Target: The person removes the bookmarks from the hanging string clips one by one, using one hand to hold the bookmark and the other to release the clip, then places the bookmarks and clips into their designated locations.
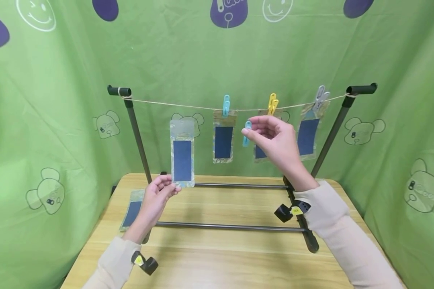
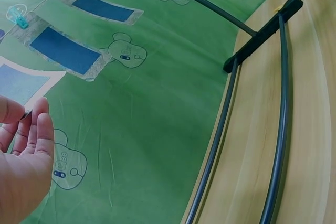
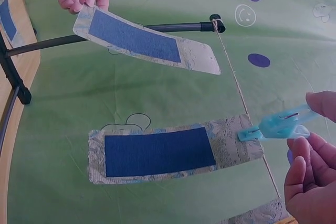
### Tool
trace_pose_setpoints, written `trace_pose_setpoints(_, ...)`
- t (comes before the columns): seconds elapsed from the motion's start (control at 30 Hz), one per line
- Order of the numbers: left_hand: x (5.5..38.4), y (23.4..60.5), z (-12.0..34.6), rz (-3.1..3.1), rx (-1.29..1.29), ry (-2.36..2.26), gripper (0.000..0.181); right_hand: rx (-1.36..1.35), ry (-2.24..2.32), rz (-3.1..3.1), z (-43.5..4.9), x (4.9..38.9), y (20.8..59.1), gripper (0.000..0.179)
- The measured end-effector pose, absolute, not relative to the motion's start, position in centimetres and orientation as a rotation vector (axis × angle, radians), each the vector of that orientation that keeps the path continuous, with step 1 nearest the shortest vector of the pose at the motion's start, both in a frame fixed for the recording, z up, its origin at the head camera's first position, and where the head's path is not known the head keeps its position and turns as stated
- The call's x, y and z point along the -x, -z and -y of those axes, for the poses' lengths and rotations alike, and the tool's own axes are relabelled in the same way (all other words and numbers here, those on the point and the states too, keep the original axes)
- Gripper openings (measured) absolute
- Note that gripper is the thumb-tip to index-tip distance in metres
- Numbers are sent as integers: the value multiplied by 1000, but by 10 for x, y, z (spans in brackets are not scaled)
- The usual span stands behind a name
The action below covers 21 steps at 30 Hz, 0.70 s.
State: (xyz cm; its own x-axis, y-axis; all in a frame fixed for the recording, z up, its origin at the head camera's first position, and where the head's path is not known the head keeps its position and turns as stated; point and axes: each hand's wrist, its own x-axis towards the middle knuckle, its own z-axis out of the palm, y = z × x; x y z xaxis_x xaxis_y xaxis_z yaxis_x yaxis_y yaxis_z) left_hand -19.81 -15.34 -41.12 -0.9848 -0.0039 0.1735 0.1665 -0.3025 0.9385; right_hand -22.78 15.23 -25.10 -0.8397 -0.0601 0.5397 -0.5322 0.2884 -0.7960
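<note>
My left hand (image 1: 155, 200) pinches the lower end of a patterned paper strip with a dark blue panel (image 1: 182, 160), which stands upright left of the hanging strips. My right hand (image 1: 280, 142) holds a light blue clothespin (image 1: 246, 140) between thumb and fingers, just below the string (image 1: 181, 104). In the right wrist view this clothespin (image 3: 302, 116) overlaps the blue one on the line. Three similar strips hang there: one under a blue clothespin (image 1: 226, 106), one under a yellow clothespin (image 1: 272, 105), partly hidden by my right hand, and one under a grey clothespin (image 1: 320, 98).
The string runs between two posts of a black stand (image 1: 135, 132), whose crossbars (image 1: 231, 227) lie low over the wooden table (image 1: 209, 265). Another strip (image 1: 132, 212) lies at the table's left, partly behind my left forearm. Green cloth (image 1: 159, 52) surrounds the table.
</note>
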Motion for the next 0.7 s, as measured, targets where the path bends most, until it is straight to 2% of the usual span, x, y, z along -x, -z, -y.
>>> trace_pose_setpoints(0.7, 183, 418, 167, 1797, 115, 2438, 20, -430, -1561, 2175, -186, 210, 264, 37)
